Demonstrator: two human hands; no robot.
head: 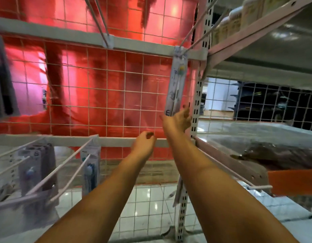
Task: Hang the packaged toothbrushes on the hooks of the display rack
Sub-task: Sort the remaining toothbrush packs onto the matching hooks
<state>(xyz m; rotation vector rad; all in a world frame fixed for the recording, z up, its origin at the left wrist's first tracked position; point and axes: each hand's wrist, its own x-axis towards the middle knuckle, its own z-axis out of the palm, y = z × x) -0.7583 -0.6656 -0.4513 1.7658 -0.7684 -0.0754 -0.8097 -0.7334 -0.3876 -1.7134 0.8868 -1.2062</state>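
Right hand (179,120) reached up w/ fingers spread, touching bottom of a packaged toothbrush (177,85) hanging from an upper hook (195,28), far right of rack. Left hand (143,142) loosely curled, empty. Pkg writing too blurred to read.

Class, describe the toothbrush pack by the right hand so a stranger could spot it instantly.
Find the white slotted upright post right of the red-backed wire grid. Just left of it, a long white toothbrush pack hangs from the upper rail's hook, above the right hand. It hangs alone; the other packs hang lower left.
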